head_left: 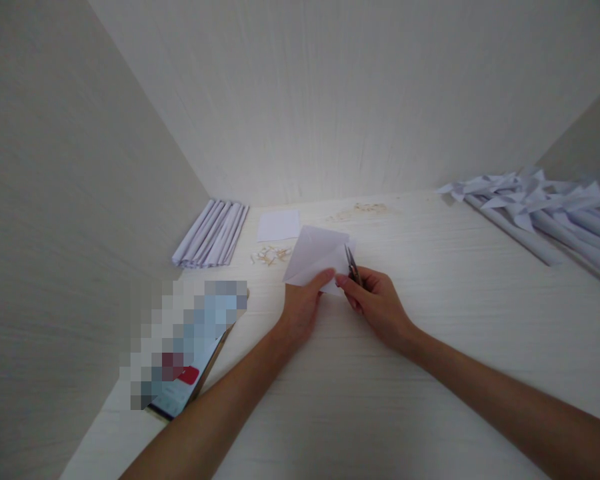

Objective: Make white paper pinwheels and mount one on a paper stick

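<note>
A square sheet of white paper [316, 252] with a diagonal crease is gripped at its near edge by my left hand [303, 308], thumb on top. My right hand [377, 301] is closed around a small pair of scissors [353, 263], blades pointing up and away from me at the paper's right side. My right thumb is close to the near right corner of the paper; whether it touches cannot be made out. The fingers of my left hand under the sheet are hidden.
Rolled paper tubes [213, 233] lie at the back left, near a flat paper stack [279, 225] and small stick pieces [271, 255]. More bits [370, 208] lie at the back. Paper pinwheels [525, 200] are piled at right. A phone [195, 353] lies left. Walls enclose the table.
</note>
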{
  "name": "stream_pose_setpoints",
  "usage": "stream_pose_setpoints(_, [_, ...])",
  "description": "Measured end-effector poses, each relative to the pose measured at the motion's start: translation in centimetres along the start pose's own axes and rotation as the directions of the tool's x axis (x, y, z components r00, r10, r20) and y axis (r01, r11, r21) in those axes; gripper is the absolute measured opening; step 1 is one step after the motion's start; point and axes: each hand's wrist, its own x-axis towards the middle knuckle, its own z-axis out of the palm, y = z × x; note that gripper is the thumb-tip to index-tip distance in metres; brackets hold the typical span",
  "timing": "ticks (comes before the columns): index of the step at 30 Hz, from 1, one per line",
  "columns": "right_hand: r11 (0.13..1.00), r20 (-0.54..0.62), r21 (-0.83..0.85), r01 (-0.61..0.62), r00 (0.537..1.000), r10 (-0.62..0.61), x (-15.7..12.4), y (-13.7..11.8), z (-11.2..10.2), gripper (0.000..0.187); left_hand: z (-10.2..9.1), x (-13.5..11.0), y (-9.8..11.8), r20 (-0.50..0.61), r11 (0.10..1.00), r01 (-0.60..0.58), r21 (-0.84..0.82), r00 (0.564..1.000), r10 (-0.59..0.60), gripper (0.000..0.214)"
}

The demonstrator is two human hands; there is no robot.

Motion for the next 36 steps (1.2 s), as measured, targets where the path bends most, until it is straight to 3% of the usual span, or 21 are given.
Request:
stream_pose_setpoints(13, [1.000, 0.011, 0.005, 0.019, 1.000, -0.019, -0.09, 0.04, -0.04, 0.029, 0.38, -0.15, -0.13, -0.113, 0.998, -0.013, -0.064, 0.994, 0.006, 0.033])
stream_pose_setpoints(24, [1.000, 0.034, 0.005, 0.024, 0.999, -0.024, -0.09, 0.05, -0.05, 0.030, 0.46, -0.12, -0.08, -0.117, 0.996, -0.027, -0.080, 0.993, 0.017, 0.034])
stream_pose_setpoints(36, [0.997, -0.004, -0.013, 0.074, 0.997, -0.074, -0.19, 0.24, -0.24, 0.025, -0.11, 0.13, -0.84, -0.078, 0.996, -0.037, 0.076, 0.996, 0.042, 0.016])
